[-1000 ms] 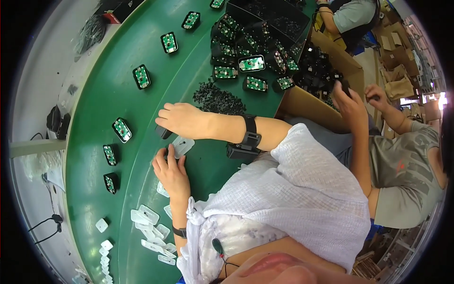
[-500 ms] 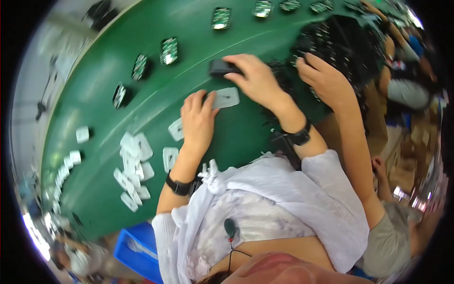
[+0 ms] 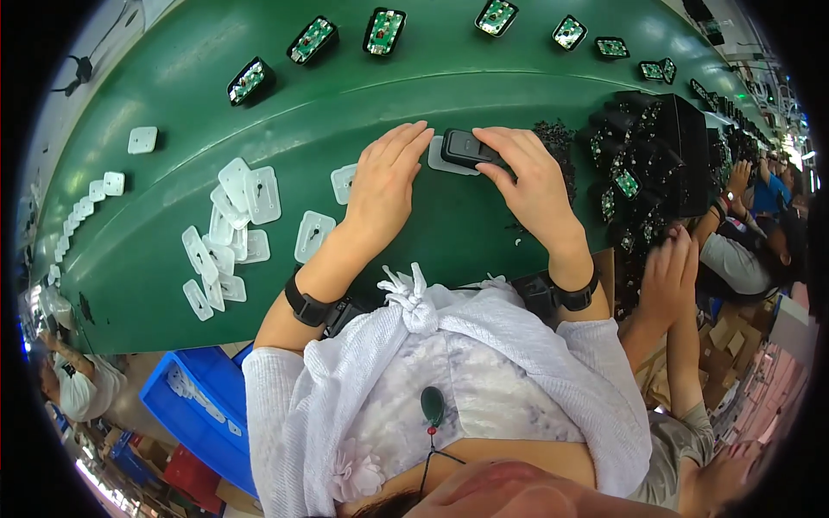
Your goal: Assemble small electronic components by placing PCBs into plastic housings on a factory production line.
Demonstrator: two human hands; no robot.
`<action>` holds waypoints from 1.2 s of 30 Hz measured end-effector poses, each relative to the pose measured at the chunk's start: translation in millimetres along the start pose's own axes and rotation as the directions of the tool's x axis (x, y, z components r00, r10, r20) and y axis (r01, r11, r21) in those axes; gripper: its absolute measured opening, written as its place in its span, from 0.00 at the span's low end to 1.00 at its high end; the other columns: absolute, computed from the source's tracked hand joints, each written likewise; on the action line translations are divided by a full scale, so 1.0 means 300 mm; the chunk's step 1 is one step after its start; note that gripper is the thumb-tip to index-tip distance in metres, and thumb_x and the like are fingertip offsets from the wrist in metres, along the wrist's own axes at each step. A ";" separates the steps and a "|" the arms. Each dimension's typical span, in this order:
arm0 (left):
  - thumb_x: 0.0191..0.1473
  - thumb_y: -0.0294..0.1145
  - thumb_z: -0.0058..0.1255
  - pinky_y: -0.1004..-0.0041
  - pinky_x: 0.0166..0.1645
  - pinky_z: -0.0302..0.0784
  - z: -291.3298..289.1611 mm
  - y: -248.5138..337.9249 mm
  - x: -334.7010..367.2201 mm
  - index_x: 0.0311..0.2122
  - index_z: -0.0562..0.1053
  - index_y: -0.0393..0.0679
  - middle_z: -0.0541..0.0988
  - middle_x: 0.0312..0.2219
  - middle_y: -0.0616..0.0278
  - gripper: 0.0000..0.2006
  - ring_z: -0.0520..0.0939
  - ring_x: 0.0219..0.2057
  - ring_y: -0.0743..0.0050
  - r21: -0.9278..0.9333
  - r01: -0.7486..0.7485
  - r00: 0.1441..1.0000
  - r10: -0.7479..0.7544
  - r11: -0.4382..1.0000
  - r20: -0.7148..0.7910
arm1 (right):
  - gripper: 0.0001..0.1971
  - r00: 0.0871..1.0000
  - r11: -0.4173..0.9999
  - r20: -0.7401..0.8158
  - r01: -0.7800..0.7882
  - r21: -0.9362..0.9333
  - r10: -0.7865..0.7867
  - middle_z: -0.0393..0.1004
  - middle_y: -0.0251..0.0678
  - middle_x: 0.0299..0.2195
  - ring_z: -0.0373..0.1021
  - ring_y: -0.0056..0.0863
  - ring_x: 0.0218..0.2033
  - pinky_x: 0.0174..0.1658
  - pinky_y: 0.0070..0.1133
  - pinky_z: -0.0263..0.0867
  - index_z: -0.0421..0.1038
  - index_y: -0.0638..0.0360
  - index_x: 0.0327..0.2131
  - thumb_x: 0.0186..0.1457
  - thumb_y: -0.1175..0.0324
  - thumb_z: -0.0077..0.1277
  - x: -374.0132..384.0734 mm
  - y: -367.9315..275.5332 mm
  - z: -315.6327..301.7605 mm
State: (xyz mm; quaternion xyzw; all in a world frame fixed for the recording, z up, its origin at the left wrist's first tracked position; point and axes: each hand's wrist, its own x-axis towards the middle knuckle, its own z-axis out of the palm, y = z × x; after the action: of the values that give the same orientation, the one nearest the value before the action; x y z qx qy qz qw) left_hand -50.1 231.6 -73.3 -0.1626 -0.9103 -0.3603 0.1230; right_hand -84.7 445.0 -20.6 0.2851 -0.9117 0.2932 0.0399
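Note:
My right hand grips a black plastic case between thumb and fingers at its right end. Under the case lies a pale translucent plate, partly covered by it; whether the two touch I cannot tell. To the left, my left hand has its fingers stretched out and holds nothing, its fingertips close beside that plate. Another translucent plate shows partly behind my left hand. One more plate with a dark mark rests on the green table by my left forearm.
A loose pile of translucent plates lies at the left, with a row of small white pieces beyond. Open cases with green circuit boards line the far side. Black parts are heaped right, near a co-worker's hand. A blue bin stands lower left.
The black case has come over the translucent plate, turned in my right hand. My left hand has moved off the plate's edge. The co-worker's hand has drawn back from the black heap.

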 end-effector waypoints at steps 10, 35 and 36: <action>0.46 0.15 0.43 0.61 0.57 0.64 -0.002 0.006 -0.006 0.53 0.70 0.43 0.73 0.52 0.61 0.26 0.71 0.55 0.59 -0.004 0.000 1.000 0.000 1.000 0.013 | 0.20 0.994 0.992 0.077 0.079 -0.101 -0.071 0.73 0.36 0.42 0.69 0.36 0.43 0.45 0.27 0.67 0.71 0.58 0.46 0.46 0.74 0.58 0.009 -0.028 0.043; 0.45 0.25 0.58 0.65 0.41 0.72 0.013 0.014 0.086 0.46 0.73 0.36 0.78 0.37 0.57 0.19 0.77 0.39 0.58 -0.175 0.114 0.991 -0.098 0.978 0.094 | 0.14 0.876 0.631 0.214 -0.463 0.622 0.431 0.75 0.31 0.36 0.69 0.17 0.38 0.42 0.19 0.66 0.72 0.59 0.49 0.60 0.69 0.49 0.052 0.076 0.045; 0.51 0.28 0.57 0.71 0.34 0.74 0.004 0.028 0.074 0.43 0.73 0.34 0.79 0.31 0.57 0.15 0.79 0.30 0.66 -0.372 0.319 0.947 -0.277 0.872 0.162 | 0.15 0.896 0.572 0.207 -0.415 0.708 0.393 0.73 0.30 0.38 0.69 0.17 0.39 0.43 0.20 0.68 0.70 0.60 0.51 0.62 0.66 0.48 0.042 0.055 0.037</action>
State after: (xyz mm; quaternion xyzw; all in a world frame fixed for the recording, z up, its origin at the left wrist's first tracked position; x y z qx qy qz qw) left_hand -67.5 242.7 -61.4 -0.0601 -0.8385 -0.5413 -0.0163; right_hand -103.3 443.5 -35.1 0.0649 -0.7556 0.6323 -0.1585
